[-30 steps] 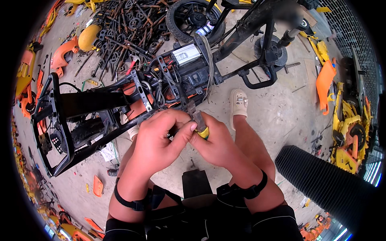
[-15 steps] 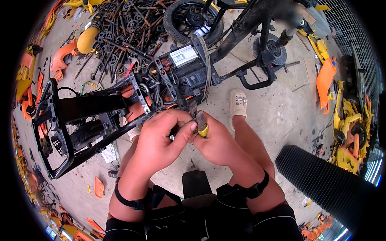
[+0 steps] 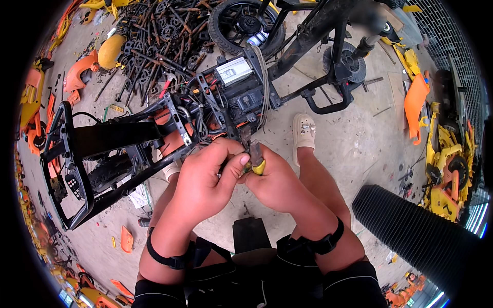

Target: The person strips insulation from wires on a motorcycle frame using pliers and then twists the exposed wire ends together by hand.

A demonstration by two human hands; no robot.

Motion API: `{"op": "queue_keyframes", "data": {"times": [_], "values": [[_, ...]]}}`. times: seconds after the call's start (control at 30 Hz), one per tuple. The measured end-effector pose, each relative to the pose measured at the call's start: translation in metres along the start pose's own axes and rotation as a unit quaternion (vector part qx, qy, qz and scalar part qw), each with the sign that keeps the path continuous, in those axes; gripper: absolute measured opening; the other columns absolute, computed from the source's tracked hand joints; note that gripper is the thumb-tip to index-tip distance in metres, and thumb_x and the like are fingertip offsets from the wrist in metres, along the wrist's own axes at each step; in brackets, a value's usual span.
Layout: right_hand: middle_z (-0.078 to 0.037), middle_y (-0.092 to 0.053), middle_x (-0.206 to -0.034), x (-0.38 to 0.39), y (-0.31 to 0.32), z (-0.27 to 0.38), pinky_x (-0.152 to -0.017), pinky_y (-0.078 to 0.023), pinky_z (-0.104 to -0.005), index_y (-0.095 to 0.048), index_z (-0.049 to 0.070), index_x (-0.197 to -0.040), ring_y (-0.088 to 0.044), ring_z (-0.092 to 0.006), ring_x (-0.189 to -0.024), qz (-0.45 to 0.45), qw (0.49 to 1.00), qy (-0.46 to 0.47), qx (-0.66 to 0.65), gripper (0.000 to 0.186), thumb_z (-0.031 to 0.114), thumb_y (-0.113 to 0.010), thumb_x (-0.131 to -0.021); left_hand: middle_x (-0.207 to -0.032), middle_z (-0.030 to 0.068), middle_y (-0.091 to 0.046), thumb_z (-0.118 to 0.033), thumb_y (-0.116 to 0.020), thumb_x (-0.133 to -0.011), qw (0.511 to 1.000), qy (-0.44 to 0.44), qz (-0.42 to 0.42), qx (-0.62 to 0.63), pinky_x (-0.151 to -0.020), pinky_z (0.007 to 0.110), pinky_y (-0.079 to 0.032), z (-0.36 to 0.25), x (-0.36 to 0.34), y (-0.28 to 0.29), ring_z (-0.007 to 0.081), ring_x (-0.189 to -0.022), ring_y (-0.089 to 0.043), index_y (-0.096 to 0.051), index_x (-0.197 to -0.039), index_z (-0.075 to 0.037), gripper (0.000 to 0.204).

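Note:
My right hand is closed around pliers with yellow grips, their metal jaws pointing away from me. Close against it, my left hand pinches thumb to fingers at the pliers. Whatever sits in that pinch is too small and too covered to make out. Both hands are held just in front of a stripped black scooter frame. Cables, a silver box-shaped unit and a dark module lie in its middle section, beyond my fingers.
A heap of rusty metal parts and a black wheel lie behind the frame. A black ribbed cylinder stands at my right. Orange and yellow body panels line both sides. A yellow round shell is at far left.
My left fingertips and the pliers have shifted very slightly against each other. Both hands stay in the same place, and the frame has not moved.

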State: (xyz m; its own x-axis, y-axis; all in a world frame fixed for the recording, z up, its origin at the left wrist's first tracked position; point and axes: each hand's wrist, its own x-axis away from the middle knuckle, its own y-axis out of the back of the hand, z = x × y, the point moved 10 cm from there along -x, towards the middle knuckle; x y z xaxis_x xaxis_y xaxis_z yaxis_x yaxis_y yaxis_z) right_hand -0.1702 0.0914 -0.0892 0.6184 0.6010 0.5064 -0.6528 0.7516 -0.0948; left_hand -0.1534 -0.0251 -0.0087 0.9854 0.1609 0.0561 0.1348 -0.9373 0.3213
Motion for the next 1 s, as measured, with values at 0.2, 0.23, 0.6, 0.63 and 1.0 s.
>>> {"op": "queue_keyframes", "data": {"times": [0.2, 0.23, 0.6, 0.63, 1.0], "values": [[-0.013, -0.068, -0.098, 0.000, 0.001, -0.002, -0.079, -0.051, -0.0354, -0.057, 0.002, -0.123, -0.066, -0.0224, -0.088, -0.034, 0.999, 0.001, -0.009, 0.036, 0.003, -0.064, -0.087, -0.076, 0.0132, -0.065, -0.004, -0.067, -0.095, 1.000, -0.021, -0.012, -0.010, -0.059, 0.031, -0.050, -0.008, 0.001, 0.002, 0.0237, -0.063, -0.063, -0.062, -0.095, 0.000, 0.006], [-0.012, -0.068, -0.097, 0.000, 0.001, -0.001, -0.078, -0.051, -0.0349, -0.058, 0.002, -0.121, -0.065, -0.0212, -0.088, -0.042, 0.999, 0.004, -0.015, 0.035, 0.002, -0.064, -0.087, -0.077, 0.0125, -0.065, -0.004, -0.066, -0.095, 1.000, -0.021, -0.010, -0.009, -0.060, 0.031, -0.050, -0.008, 0.000, 0.001, 0.0222, -0.063, -0.063, -0.061, -0.094, 0.000, 0.006], [-0.013, -0.062, -0.107, 0.009, 0.082, 0.005, -0.093, -0.057, -0.0392, -0.056, 0.002, -0.114, -0.060, -0.0249, -0.110, -0.243, 0.947, 0.039, -0.205, 0.035, -0.012, -0.057, -0.082, -0.079, 0.0029, -0.059, -0.008, -0.056, -0.104, 0.963, 0.042, -0.058, 0.260, -0.062, 0.023, -0.045, 0.020, 0.006, 0.026, 0.0079, -0.068, -0.053, -0.056, -0.099, -0.002, 0.008], [-0.013, -0.062, -0.108, 0.006, 0.076, 0.001, -0.093, -0.057, -0.0391, -0.056, 0.001, -0.114, -0.060, -0.0248, -0.110, -0.229, 0.949, 0.021, -0.216, 0.035, -0.013, -0.056, -0.082, -0.080, 0.0039, -0.060, -0.008, -0.056, -0.104, 0.964, 0.031, -0.033, 0.262, -0.062, 0.023, -0.046, 0.018, 0.003, 0.020, 0.0085, -0.069, -0.055, -0.055, -0.100, -0.001, 0.008], [-0.011, -0.066, -0.103, 0.011, 0.024, 0.001, -0.081, -0.052, -0.0332, -0.056, 0.002, -0.115, -0.065, -0.0213, -0.092, -0.103, 0.994, -0.010, 0.029, 0.030, -0.004, -0.060, -0.086, -0.086, 0.0051, -0.064, -0.009, -0.054, -0.105, 0.964, 0.018, 0.030, 0.265, -0.071, 0.024, -0.049, 0.010, -0.001, -0.007, 0.0092, -0.077, -0.058, -0.055, -0.107, -0.001, 0.008]]}}
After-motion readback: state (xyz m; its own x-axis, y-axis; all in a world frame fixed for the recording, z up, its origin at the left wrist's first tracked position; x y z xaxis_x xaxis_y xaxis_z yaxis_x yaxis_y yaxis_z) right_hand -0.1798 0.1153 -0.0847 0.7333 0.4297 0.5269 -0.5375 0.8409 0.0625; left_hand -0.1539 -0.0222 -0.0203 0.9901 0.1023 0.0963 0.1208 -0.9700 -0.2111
